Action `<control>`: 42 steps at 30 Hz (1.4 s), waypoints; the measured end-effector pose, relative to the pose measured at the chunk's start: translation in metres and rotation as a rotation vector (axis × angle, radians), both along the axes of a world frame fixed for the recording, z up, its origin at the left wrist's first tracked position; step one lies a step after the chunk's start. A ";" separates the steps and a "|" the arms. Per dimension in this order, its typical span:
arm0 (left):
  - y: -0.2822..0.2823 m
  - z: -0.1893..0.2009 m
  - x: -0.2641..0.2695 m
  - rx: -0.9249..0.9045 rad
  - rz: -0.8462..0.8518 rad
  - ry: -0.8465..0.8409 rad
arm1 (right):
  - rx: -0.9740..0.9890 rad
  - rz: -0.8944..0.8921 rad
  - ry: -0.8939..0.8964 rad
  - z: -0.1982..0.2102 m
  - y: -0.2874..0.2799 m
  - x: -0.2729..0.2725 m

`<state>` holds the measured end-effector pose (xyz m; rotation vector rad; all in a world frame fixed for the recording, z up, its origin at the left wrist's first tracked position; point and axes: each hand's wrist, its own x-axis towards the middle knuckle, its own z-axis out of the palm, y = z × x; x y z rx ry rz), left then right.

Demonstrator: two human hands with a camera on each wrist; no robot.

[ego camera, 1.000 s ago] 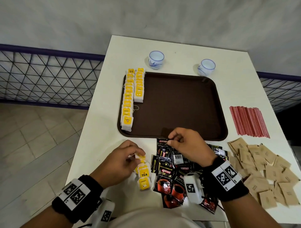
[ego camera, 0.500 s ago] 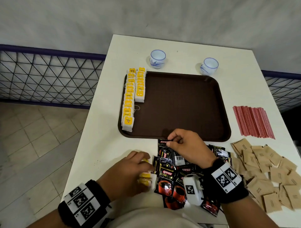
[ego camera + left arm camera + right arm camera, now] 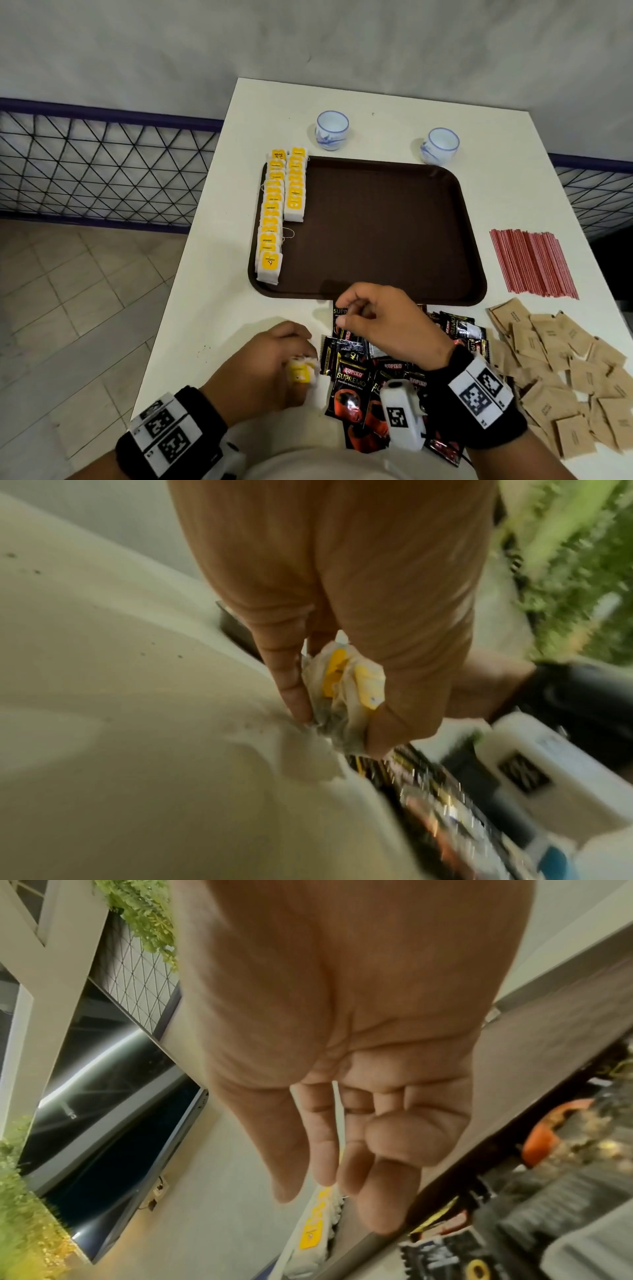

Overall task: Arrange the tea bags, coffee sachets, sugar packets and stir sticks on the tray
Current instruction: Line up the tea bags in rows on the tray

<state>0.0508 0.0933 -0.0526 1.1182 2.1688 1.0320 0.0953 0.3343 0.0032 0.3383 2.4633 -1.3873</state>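
Observation:
Two rows of yellow-tagged tea bags (image 3: 274,222) lie along the left side of the brown tray (image 3: 376,240). My left hand (image 3: 301,359) is at the table's front and grips a small bunch of tea bags (image 3: 298,371). The left wrist view shows that bunch of tea bags (image 3: 346,680) squeezed between thumb and fingers. My right hand (image 3: 342,310) hovers over the black coffee sachets (image 3: 352,377), just in front of the tray's near edge. In the right wrist view the right hand's fingers (image 3: 342,1164) are loosely curled with nothing between them.
Red stir sticks (image 3: 531,263) lie right of the tray, with brown sugar packets (image 3: 565,359) heaped in front of them. Two small cups (image 3: 331,129) (image 3: 439,145) stand behind the tray. A metal railing runs past the table's left edge.
My left hand has closed over the loose tea bags on the table and bunched them in its grip. My right hand has stayed over the sachets, with its thumb and forefinger now slightly apart.

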 end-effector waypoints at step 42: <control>0.033 0.041 -0.087 0.102 0.487 -1.041 | -0.432 -0.261 -0.251 0.008 -0.033 -0.051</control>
